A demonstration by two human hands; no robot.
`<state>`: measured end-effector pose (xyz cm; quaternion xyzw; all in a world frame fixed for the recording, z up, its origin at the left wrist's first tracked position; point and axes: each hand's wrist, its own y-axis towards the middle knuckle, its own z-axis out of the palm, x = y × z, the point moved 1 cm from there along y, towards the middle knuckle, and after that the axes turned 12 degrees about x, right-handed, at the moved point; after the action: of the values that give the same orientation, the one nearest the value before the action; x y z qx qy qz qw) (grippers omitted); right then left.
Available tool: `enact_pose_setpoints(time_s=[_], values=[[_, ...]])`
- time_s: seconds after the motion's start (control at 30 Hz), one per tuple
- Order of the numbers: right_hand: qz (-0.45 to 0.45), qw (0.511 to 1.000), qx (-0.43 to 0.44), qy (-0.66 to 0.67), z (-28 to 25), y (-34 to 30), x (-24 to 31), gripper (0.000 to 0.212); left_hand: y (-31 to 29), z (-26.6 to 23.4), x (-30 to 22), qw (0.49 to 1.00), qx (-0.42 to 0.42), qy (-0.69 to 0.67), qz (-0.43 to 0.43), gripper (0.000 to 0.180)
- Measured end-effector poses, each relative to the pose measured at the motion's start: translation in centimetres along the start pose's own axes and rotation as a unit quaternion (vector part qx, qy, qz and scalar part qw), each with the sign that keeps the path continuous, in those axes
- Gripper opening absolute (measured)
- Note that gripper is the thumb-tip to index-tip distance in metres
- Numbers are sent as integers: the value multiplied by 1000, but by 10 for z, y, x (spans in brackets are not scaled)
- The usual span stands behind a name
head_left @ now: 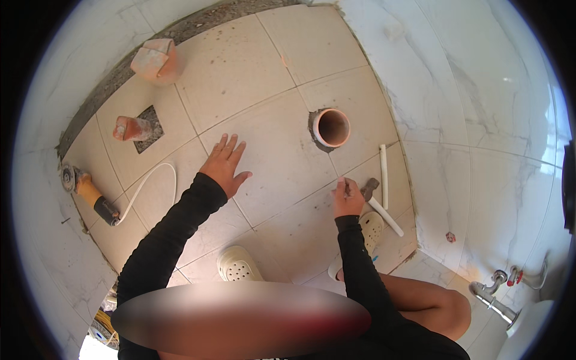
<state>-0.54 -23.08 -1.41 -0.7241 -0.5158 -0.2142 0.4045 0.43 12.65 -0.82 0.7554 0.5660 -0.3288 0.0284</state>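
My left hand lies flat on the beige floor tiles, fingers stretched and thumb out to the side. My right hand is closed, thumb and fingers pressed together; whatever they may hold is hidden or too small to name. Just to its right rests a hammer with a dark metal head and a white handle. Ahead of the right hand, an open orange pipe stands up through a rough hole in the floor.
An angle grinder with a white cord lies at the left. Two capped or wrapped orange pipe stubs rise at the far left. A white tube lies near the right marble-look wall. Metal valves are at lower right.
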Motion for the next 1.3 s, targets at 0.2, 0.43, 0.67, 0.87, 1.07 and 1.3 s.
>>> enact_pose_setpoints(time_s=[0.2,0.43,0.67,0.87,1.07,1.3], values=[[-186,945,-81,-257,24,27,4,36,56,22,-43,987,40,81,135,57],[-166,951,-28,-258,72,57,32,41,165,49,-71,974,9,212,73,67],[-198,931,-65,-300,103,61,58,32,158,41,-66,973,105,147,146,57],[-162,974,-3,-157,57,56,41,19,159,14,-58,993,106,15,52,45],[-81,971,-96,-204,-20,65,1,17,171,44,-82,973,-28,218,72,48],[70,930,-93,-350,-147,91,-87,42,149,56,-84,978,52,141,145,51]])
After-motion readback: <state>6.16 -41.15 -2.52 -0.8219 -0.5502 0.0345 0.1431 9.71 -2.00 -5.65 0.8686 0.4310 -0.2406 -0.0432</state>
